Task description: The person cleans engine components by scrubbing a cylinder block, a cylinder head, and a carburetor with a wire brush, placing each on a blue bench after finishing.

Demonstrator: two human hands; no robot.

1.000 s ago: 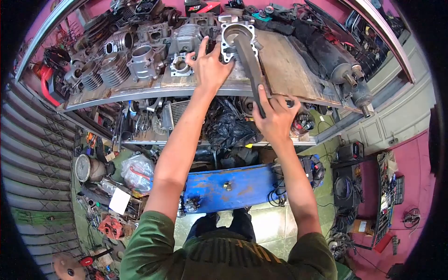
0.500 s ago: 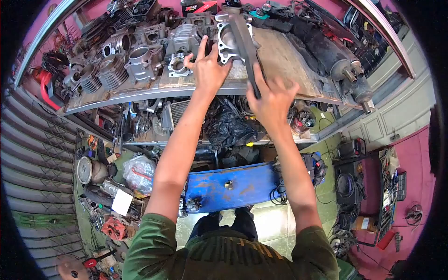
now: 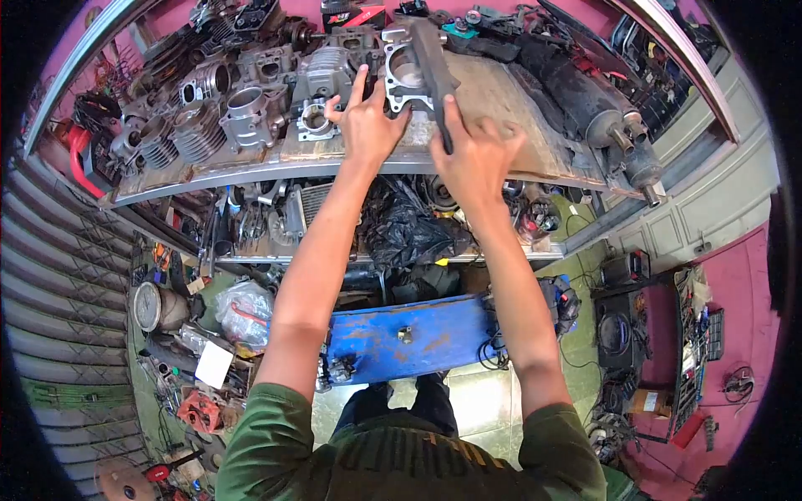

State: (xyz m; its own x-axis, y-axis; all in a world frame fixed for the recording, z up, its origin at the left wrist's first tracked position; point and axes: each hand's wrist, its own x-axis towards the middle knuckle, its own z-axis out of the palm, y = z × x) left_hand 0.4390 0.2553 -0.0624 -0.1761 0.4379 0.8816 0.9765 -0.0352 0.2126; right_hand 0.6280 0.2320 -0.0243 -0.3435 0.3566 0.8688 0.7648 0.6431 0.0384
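My left hand (image 3: 368, 129) rests against the near left side of a metal engine cylinder block (image 3: 408, 94). Its index finger points up, while the thumb and other fingers are around the block's lower corner. A long, flat dark bar (image 3: 430, 71) that looks like a file lies across the block's top face and covers part of the bore. My right hand (image 3: 478, 154) is closed round the near end of this bar, its index finger stretched along it. Motion blurs the bar's edge and some right-hand fingers. A small metal ring-shaped part (image 3: 316, 121) sits beside my left fingers.
Several cylinders (image 3: 197, 134) and engine castings crowd the bench's left side. Exhaust mufflers (image 3: 614, 125) lie at the right of the wooden benchtop (image 3: 501, 108). Below, a black plastic bag (image 3: 409, 230) fills the shelf. A blue bench (image 3: 384, 334) stands before my legs.
My right hand and the dark bar have slid away from me and slightly left across the block's face. My left hand stays at the block. The whole view has shifted slightly.
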